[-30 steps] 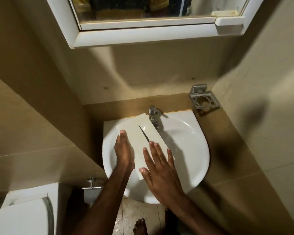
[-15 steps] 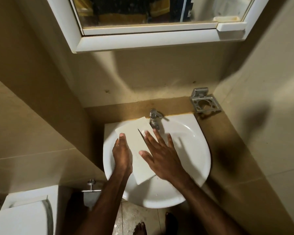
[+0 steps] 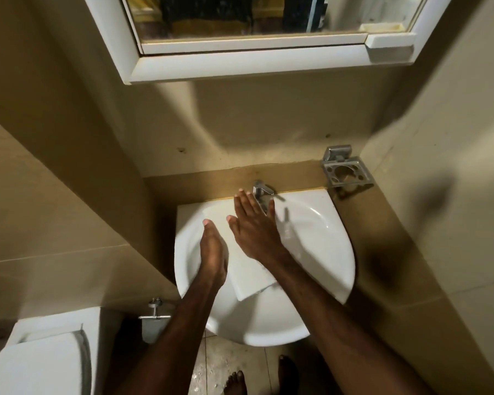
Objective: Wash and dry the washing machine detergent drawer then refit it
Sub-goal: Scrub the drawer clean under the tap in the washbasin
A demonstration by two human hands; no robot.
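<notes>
1. I see the flat white plastic detergent drawer [image 3: 247,276] lying slantwise in the white ceramic corner basin [image 3: 320,252]. Its near corner points toward the basin's front rim; its far end reaches the back-left rim.

2. My left hand [image 3: 213,258] lies along the drawer's left edge with the fingers out straight, steadying it, not curled round anything that I can see. Whether the thumb hooks under the edge is hidden.

3. My right hand [image 3: 254,223] is flat and wide, fingers spread, over the drawer's far end, with fingertips up by the chrome lever tap [image 3: 263,192] at the basin's back rim. It grips nothing.

4. Risk: neither hand clamps the drawer. A wet, smooth panel on a sloped bowl is likely to slide toward the drain or over the front rim onto the tiled floor [image 3: 234,363], where bare feet stand.

5. Risk: the drawer covers much of the bowl's left half. If the tap runs hard, water may sheet off the flat face and over the left rim toward the white toilet cistern [image 3: 40,366].

6. Risk: the right hand is blurred. A quick reach for the tap could knock the drawer's far end.

7. I cannot tell whether water is flowing.
</notes>
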